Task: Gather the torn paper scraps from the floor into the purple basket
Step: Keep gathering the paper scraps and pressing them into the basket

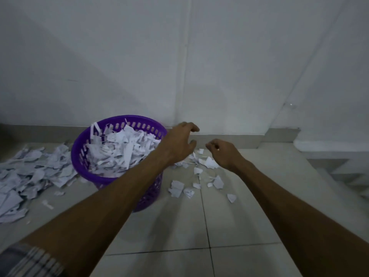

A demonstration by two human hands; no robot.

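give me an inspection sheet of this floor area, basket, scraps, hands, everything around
surface: pale tiled floor with dark grout lines
job's things: round purple perforated plastic basket heaped with torn white paper; large pile of torn white paper scraps on the floor to its left; smaller scatter of white scraps to its right
clutter: nothing seen beyond the scraps
grippers: left hand above the right scatter beside the basket's rim, fingers loosely curled, holding nothing; right hand over the same scatter, fingers curled, contents not clear
cables: nothing seen
surroundings: plain white wall with grey skirting
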